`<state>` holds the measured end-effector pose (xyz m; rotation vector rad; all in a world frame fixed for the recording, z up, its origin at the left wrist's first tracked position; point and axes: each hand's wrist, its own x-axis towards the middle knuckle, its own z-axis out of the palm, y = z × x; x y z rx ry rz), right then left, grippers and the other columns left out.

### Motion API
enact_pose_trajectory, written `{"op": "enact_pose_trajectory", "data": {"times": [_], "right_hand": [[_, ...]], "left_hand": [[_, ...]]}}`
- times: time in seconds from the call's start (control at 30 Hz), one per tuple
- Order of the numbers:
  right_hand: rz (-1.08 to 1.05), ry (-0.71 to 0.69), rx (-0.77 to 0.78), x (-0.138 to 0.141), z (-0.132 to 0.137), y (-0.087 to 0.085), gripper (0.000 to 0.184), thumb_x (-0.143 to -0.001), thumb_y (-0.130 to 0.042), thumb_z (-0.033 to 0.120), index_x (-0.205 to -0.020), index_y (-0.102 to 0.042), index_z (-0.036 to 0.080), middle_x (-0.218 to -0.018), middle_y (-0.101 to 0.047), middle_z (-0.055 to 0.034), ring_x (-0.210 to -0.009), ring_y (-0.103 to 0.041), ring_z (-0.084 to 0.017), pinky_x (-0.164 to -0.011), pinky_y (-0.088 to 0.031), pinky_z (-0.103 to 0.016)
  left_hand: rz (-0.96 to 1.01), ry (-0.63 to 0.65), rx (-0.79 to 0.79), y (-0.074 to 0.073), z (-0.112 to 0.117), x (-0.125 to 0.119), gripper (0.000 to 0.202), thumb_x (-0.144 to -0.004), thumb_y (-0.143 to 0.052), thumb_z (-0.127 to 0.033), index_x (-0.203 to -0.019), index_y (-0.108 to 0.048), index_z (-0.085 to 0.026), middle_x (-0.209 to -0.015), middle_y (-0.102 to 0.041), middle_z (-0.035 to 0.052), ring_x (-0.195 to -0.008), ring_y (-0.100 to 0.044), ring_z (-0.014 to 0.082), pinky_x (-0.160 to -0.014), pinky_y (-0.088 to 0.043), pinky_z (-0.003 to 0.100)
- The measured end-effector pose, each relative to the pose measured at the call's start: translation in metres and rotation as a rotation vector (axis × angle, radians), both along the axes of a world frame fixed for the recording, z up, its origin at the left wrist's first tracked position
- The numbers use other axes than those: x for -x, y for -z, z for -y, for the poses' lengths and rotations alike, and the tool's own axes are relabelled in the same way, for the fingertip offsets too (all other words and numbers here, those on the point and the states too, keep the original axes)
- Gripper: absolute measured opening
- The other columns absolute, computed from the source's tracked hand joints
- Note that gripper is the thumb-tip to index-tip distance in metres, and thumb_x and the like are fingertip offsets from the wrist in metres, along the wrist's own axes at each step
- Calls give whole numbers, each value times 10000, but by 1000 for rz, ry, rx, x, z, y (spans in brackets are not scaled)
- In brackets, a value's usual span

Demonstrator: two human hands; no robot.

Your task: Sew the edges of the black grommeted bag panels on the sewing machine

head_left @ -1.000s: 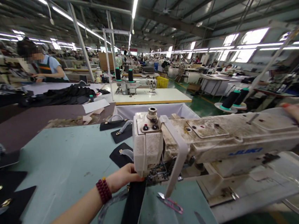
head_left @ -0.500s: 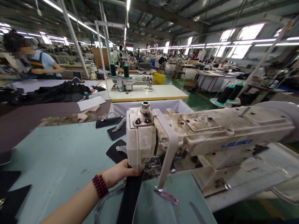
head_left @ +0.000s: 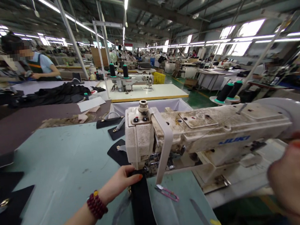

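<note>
A cream, grime-marked JUKI sewing machine head (head_left: 207,135) stands over the pale green table (head_left: 59,163). My left hand (head_left: 122,180) rests on a black strap (head_left: 142,208), holding it just in front of the presser foot (head_left: 152,167). The strap runs toward me off the table. My right hand (head_left: 296,169) hangs below the machine's handwheel (head_left: 290,113), slightly blurred, its fingers curled and apart from the wheel. Pink-handled thread snips (head_left: 167,193) lie beside the strap. The needle is hidden behind the machine's metal guard.
Black panels with gold rings (head_left: 4,197) lie at the table's left, and more (head_left: 118,152) lie behind the machine. A co-worker (head_left: 38,59) works at a far table. Another sewing machine (head_left: 131,80) stands on a white table ahead. Thread cones (head_left: 226,92) stand to the right.
My right hand has left the handwheel and dropped lower, nearer me. The strap now hangs straighter beneath my left hand. The view has shifted slightly.
</note>
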<state>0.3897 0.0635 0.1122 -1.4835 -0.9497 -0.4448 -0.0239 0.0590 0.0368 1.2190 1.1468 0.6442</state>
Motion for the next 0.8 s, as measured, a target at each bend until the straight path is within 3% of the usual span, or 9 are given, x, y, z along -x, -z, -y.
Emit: {"op": "enact_pose_trajectory", "data": {"times": [0.03,0.1,0.13,0.2,0.27,0.4,0.57,0.8], "right_hand": [[-21,-283,122,34,17,21,642,-847,-462,692,-1109,-662,141,-1082,-599,-223,-981,-593,-257,-799,-434,-394],[-251,-938,600,105,47,68,556,-836,-492,680,-932,-705,175,-897,-645,-163,-777,-625,-219,-658,-485,-328],[-426,-1164,799,139,58,90,593,-864,-430,683,-984,-696,167,-896,-647,-156,-750,-628,-212,-590,-485,-296],[-700,-1368,966,194,70,120,652,-863,-390,710,-988,-665,133,-835,-627,-114,-647,-595,-161,-489,-444,-226],[-821,-1379,957,228,70,131,650,-839,-422,719,-862,-633,105,-702,-559,-53,-547,-503,-100,-445,-379,-175],[-768,-1299,877,248,63,119,577,-815,-507,651,-600,-469,117,-557,-375,9,-537,-334,-54,-465,-251,-153],[-781,-1260,900,249,65,113,546,-808,-476,628,-603,-423,125,-586,-311,12,-580,-255,-58,-515,-198,-184],[-743,-1253,920,253,62,107,545,-808,-439,642,-609,-390,138,-583,-270,16,-579,-229,-60,-515,-170,-198]], "left_hand": [[5,-5,-4,1,2,0,334,-692,-738,-471,-804,-727,-156,-792,-742,23,-865,-646,234,-834,-499,322],[3,8,-4,2,1,1,333,-694,-740,-475,-776,-722,-153,-786,-740,23,-842,-647,226,-813,-504,309],[-2,19,-4,2,0,2,332,-697,-737,-476,-766,-722,-152,-788,-741,24,-839,-647,224,-809,-504,303],[-13,51,-7,0,-4,4,326,-701,-735,-469,-770,-729,-150,-804,-748,26,-848,-646,225,-805,-502,292],[-29,75,-12,1,-7,6,327,-704,-731,-457,-803,-741,-145,-841,-756,33,-856,-642,226,-796,-500,286],[-69,66,-28,5,-7,6,357,-723,-716,-444,-875,-756,-124,-923,-760,63,-826,-634,227,-771,-495,300],[-35,21,-30,6,-3,3,342,-734,-712,-419,-914,-759,-132,-946,-761,71,-911,-627,254,-841,-484,320],[-4,12,-6,8,-5,3,366,-726,-712,-416,-934,-763,-118,-912,-763,74,-866,-628,242,-805,-492,314]]}}
